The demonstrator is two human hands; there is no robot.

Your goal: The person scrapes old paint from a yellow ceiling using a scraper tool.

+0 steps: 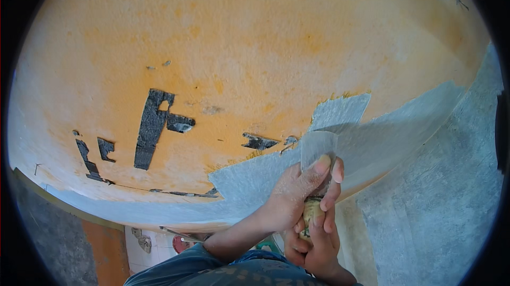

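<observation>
In front of my body, both hands are on a broad-bladed scraper (319, 141). My left hand (293, 192) pinches its metal blade, the thumb on the near face and fingers around the right edge; pale dust coats this hand. Lower down, my right hand (320, 246) wraps the worn yellowish handle (312, 216). The blade's tip points up at a bare grey area (259, 174) of the orange painted wall (239, 46) and overlaps it; whether it touches cannot be told. Another grey strip (344, 110) with a ragged yellow upper edge lies just above the blade.
Dark patches (149, 134) with broken edges mark the wall to the left. A small nail-like piece (286, 149) sticks out near the blade. A grey wall surface (434, 206) lies at right. Below are a tiled floor (137, 260) and a red round object (181, 243).
</observation>
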